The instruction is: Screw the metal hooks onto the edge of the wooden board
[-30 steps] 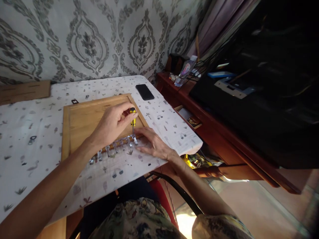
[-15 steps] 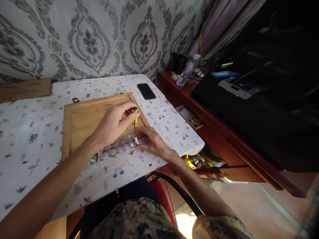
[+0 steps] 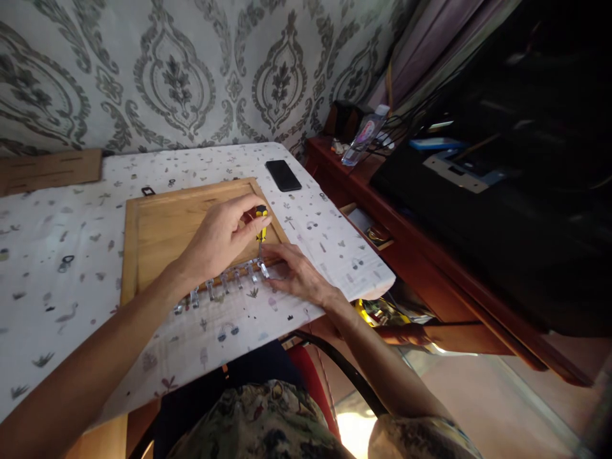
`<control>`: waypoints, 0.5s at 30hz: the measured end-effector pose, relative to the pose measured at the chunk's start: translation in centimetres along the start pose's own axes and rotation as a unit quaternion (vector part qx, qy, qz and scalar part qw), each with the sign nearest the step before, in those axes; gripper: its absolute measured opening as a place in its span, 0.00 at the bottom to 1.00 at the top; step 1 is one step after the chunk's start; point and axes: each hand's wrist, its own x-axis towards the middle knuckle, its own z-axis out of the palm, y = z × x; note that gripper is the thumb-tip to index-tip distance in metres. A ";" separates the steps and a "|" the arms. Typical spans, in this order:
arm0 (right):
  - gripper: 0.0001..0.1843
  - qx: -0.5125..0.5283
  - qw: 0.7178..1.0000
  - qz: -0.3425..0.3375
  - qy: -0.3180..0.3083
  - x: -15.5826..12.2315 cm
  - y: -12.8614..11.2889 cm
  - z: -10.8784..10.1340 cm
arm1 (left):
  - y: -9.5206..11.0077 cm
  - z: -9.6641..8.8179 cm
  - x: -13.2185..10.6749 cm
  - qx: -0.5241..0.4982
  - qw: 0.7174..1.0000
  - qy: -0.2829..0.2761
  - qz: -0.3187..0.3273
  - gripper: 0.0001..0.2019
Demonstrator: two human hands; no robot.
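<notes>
My left hand (image 3: pixel 222 233) is closed around the handle of a yellow and black screwdriver (image 3: pixel 261 229). The tool stands upright, its shaft reaching down to the right end of a hook rack (image 3: pixel 238 278), a row of several shiny hooks along the near edge of a framed wooden board (image 3: pixel 165 236). At that end, my right hand (image 3: pixel 296 271) has its forefinger over the board's corner and its thumb beside the last hook, steadying the rack's end. Any screw under the tip is too small to make out. My left forearm covers the board's near left part.
A black phone (image 3: pixel 284 175) lies beyond the board on the patterned tablecloth (image 3: pixel 329 242). Cardboard (image 3: pixel 50 171) rests at the far left. To the right, a reddish wooden desk (image 3: pixel 406 248) carries a clear bottle (image 3: pixel 366 137) and a large black object. A small dark hanger sits behind the board.
Both hands stay in nearly the same place, with the screwdriver still upright at the rack's end. The whole view has shifted slightly.
</notes>
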 end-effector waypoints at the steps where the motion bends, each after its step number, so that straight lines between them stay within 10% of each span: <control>1: 0.35 0.001 1.000 -0.003 0.002 0.0 0.0 0.0 | -0.2 0.1 -0.1 0.000 1.000 -0.002 -0.003 0.10; 15: 0.32 0.000 1.000 -0.017 -0.001 0.1 -0.1 -0.1 | -2.8 1.0 -1.6 0.022 0.991 -0.127 -0.043 0.16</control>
